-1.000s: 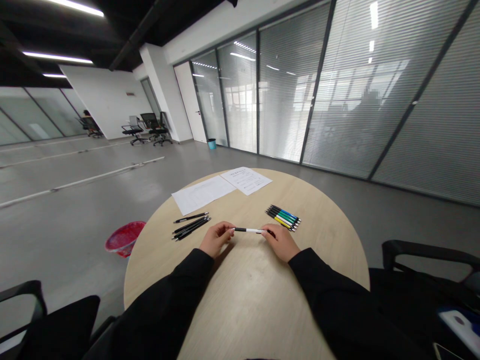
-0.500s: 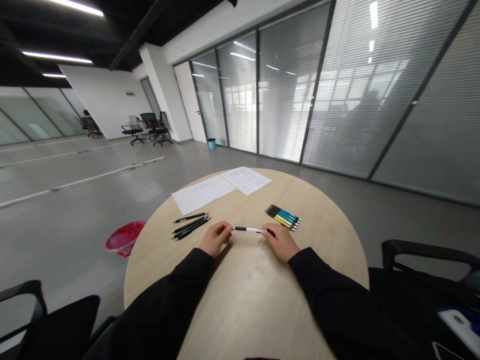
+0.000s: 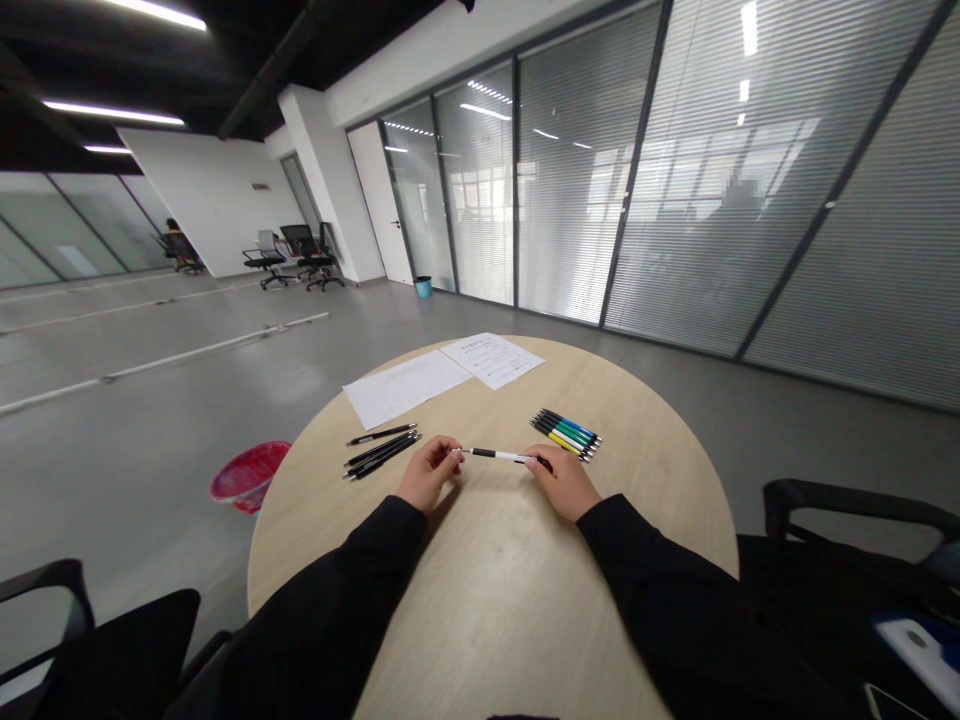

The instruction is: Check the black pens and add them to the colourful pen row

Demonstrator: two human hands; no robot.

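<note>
A black and white pen (image 3: 496, 455) is held level just above the round wooden table (image 3: 495, 590). My left hand (image 3: 427, 473) pinches its left tip, and my right hand (image 3: 561, 480) grips its right end with closed fingers. To the left of my left hand lie a few black pens (image 3: 381, 451). Beyond my right hand sits a bundle of several coloured pens (image 3: 566, 435).
Two white paper sheets (image 3: 442, 373) lie at the table's far edge. A red bin (image 3: 249, 476) stands on the floor to the left. Black chairs flank me, one at the left (image 3: 90, 630) and one at the right (image 3: 855, 510). Glass partitions with blinds run along the right.
The pen and both hands have risen slightly. My left fingers, briefly drawn back from the tip, have closed on it again.
</note>
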